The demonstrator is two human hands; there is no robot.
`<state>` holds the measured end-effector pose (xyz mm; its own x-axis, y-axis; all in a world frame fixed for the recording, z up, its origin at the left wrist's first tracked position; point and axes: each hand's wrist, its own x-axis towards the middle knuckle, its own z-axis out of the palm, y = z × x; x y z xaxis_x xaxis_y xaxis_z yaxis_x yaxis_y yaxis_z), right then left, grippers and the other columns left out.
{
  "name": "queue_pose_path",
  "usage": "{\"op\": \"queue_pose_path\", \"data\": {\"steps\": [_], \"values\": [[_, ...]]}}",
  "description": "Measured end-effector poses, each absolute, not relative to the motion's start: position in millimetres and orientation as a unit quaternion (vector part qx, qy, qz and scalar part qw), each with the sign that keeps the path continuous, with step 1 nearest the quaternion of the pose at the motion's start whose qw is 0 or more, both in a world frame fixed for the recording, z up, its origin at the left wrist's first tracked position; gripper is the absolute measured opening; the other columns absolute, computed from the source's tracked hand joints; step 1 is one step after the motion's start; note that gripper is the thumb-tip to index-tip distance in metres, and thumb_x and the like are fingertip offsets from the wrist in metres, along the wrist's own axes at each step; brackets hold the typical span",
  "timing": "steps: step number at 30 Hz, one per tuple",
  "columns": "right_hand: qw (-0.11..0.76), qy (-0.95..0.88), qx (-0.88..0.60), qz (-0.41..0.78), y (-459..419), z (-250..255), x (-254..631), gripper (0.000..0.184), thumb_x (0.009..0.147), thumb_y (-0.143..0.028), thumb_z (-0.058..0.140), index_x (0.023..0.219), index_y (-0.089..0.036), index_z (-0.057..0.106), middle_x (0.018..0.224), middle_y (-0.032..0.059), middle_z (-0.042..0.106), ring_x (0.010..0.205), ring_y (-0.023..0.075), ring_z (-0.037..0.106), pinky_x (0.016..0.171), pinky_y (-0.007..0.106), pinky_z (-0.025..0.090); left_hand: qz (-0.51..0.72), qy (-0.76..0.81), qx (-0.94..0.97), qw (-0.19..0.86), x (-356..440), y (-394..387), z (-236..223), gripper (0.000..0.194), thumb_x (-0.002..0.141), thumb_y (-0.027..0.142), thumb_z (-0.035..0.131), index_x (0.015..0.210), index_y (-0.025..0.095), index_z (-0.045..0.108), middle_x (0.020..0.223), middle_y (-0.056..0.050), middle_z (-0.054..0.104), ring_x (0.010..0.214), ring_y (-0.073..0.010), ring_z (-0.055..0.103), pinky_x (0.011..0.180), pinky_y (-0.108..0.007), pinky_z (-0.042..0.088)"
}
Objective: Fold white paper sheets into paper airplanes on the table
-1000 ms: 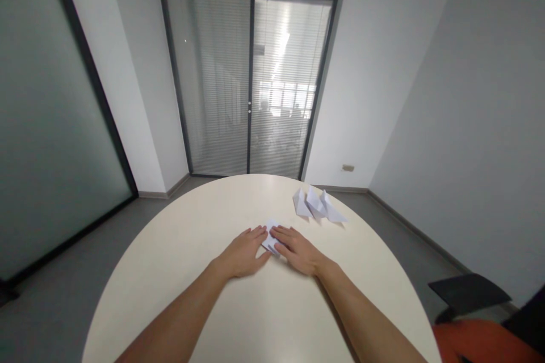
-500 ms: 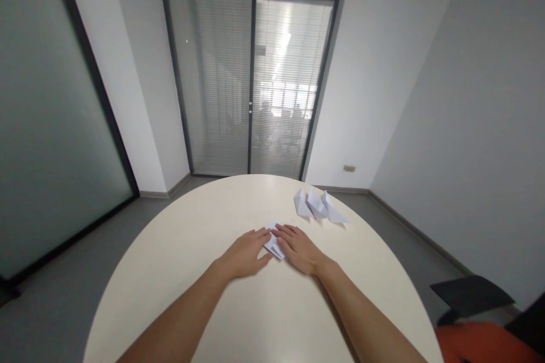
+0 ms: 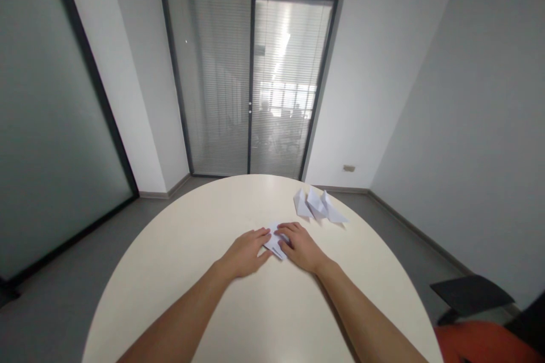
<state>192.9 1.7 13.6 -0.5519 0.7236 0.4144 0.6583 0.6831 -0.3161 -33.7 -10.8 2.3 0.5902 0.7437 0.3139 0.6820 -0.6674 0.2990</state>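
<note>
A small folded piece of white paper lies on the round table between my two hands. My left hand rests over its left side, fingers stretched flat with their tips on the paper. The left thumb is spread apart near the lower edge. On the right side, my right hand touches the paper with bent fingertips, and its thumb sits apart from the fingers by the paper's right edge. A narrow fold or slit shows at the paper's near corner. Both hands cover parts of the sheet.
Three folded white paper shapes stand side by side at the far right of the cream table. A chair with a red seat and a black armrest is at the lower right. Beyond the table is a glass door.
My right hand's fingers, flatter before, are now more bent and drawn a little right, uncovering more of the paper. My left hand stays in place.
</note>
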Motion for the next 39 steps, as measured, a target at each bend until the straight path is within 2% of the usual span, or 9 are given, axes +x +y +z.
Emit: {"op": "queue_pose_path", "data": {"steps": [6, 12, 19, 24, 26, 29, 32, 36, 39], "values": [[0.278, -0.836, -0.453, 0.136, -2.5, 20.1, 192.6, 0.032, 0.099, -0.035, 0.045, 0.118, -0.018, 0.065, 0.111, 0.0105, 0.07, 0.103, 0.0237, 0.061, 0.094, 0.037, 0.045, 0.227, 0.404, 0.884, 0.058, -31.6, -10.1, 5.5, 0.036, 0.099, 0.031, 0.046, 0.128, 0.021, 0.064, 0.138, -0.007, 0.061, 0.125, -0.0236, 0.055, 0.111, -0.042, 0.039], [0.269, -0.825, -0.461, 0.188, -7.1, 28.2, 193.0, 0.054, 0.104, -0.048, 0.024, 0.108, -0.019, 0.07, 0.108, 0.0104, 0.072, 0.105, 0.0243, 0.063, 0.096, 0.037, 0.043, 0.273, 0.445, 0.851, 0.064, -30.3, -9.0, 11.6, 0.035, 0.101, 0.031, 0.042, 0.107, 0.022, 0.075, 0.116, -0.004, 0.073, 0.106, -0.0225, 0.06, 0.098, -0.036, 0.045], [0.27, -0.846, -0.42, 0.191, -7.5, 30.5, 192.5, 0.051, 0.104, -0.048, 0.029, 0.099, -0.02, 0.071, 0.11, 0.0094, 0.071, 0.104, 0.0238, 0.063, 0.097, 0.035, 0.043, 0.282, 0.494, 0.818, 0.092, -31.1, -9.8, 17.4, 0.034, 0.1, 0.031, 0.042, 0.097, 0.022, 0.075, 0.095, -0.005, 0.075, 0.096, -0.0222, 0.061, 0.088, -0.033, 0.045], [0.274, -0.843, -0.435, 0.16, -3.9, 24.8, 193.9, 0.035, 0.101, -0.036, 0.039, 0.099, -0.018, 0.069, 0.1, 0.0095, 0.069, 0.091, 0.0217, 0.063, 0.086, 0.033, 0.047, 0.28, 0.514, 0.805, 0.095, -31.9, -7.1, 12.7, 0.031, 0.099, 0.029, 0.043, 0.101, 0.021, 0.073, 0.094, -0.007, 0.072, 0.097, -0.0218, 0.062, 0.087, -0.031, 0.046], [0.279, -0.838, -0.443, 0.153, -1.8, 21.1, 195.2, 0.03, 0.099, -0.031, 0.042, 0.108, -0.018, 0.067, 0.103, 0.0097, 0.07, 0.095, 0.0227, 0.063, 0.088, 0.034, 0.047, 0.286, 0.529, 0.792, 0.102, -32.5, -5.0, 9.0, 0.028, 0.098, 0.026, 0.046, 0.11, 0.021, 0.07, 0.099, -0.008, 0.071, 0.096, -0.0209, 0.063, 0.088, -0.03, 0.046], [0.293, -0.83, -0.449, 0.156, 2.0, 14.9, 197.6, 0.037, 0.097, -0.026, 0.042, 0.128, -0.018, 0.059, 0.118, 0.0115, 0.068, 0.107, 0.0241, 0.062, 0.096, 0.037, 0.046, 0.297, 0.548, 0.772, 0.123, -33.0, -2.3, 4.2, 0.032, 0.096, 0.021, 0.049, 0.125, 0.021, 0.063, 0.107, -0.009, 0.068, 0.098, -0.0191, 0.065, 0.089, -0.028, 0.047], [0.301, -0.816, -0.47, 0.15, 5.1, 9.7, 199.3, 0.044, 0.096, -0.026, 0.042, 0.139, -0.018, 0.05, 0.117, 0.0125, 0.068, 0.103, 0.0245, 0.063, 0.094, 0.04, 0.048, 0.296, 0.549, 0.77, 0.132, -32.7, -1.4, 2.6, 0.038, 0.095, 0.019, 0.05, 0.132, 0.021, 0.057, 0.108, -0.009, 0.068, 0.1, -0.019, 0.065, 0.09, -0.028, 0.047], [0.319, -0.82, -0.452, 0.143, 7.6, 7.1, 199.6, 0.047, 0.096, -0.021, 0.042, 0.143, -0.021, 0.047, 0.123, 0.0114, 0.066, 0.108, 0.0231, 0.062, 0.097, 0.04, 0.048, 0.283, 0.553, 0.773, 0.125, -31.5, -2.9, 4.7, 0.042, 0.094, 0.017, 0.05, 0.136, 0.022, 0.054, 0.11, -0.009, 0.068, 0.102, -0.0194, 0.065, 0.092, -0.028, 0.046], [0.33, -0.835, -0.416, 0.141, 9.3, 6.1, 199.5, 0.046, 0.091, -0.013, 0.046, 0.135, -0.023, 0.056, 0.132, 0.0093, 0.06, 0.12, 0.0214, 0.057, 0.105, 0.039, 0.044, 0.27, 0.561, 0.774, 0.117, -30.2, -4.5, 6.6, 0.045, 0.094, 0.016, 0.05, 0.138, 0.023, 0.053, 0.111, -0.008, 0.069, 0.103, -0.0196, 0.064, 0.092, -0.029, 0.046]]}}
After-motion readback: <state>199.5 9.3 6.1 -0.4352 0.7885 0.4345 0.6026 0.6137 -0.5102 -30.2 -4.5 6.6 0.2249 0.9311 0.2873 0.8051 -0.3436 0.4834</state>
